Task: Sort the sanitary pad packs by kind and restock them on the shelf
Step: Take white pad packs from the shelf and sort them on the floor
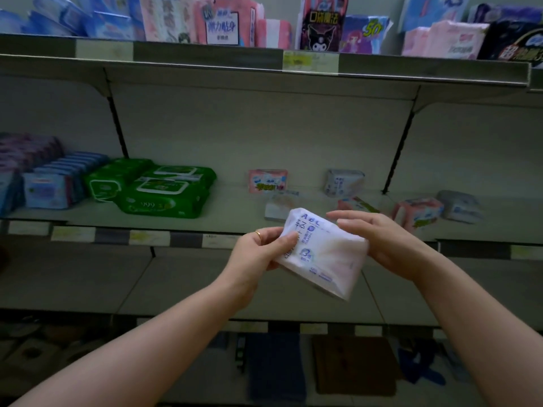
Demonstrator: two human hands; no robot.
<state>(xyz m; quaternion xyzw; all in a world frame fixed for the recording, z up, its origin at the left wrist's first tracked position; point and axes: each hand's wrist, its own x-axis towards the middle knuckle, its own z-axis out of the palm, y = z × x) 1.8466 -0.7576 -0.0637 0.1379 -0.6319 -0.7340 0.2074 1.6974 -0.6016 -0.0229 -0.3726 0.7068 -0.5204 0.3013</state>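
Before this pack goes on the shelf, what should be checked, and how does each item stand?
1. Left hand grip on the white ABC pack: ok, thumb and fingers pinch its left edge.
2. Right hand support: ok, straight fingers rest on the right edge.
3. Label readable for sorting: ok, print faces up.
4. Matching kind located: ok, likely the white-blue pack standing at the back of the middle shelf.
5. Room beside it: ok, bare shelf to its left.
6. Wrapper intact: cannot tell.
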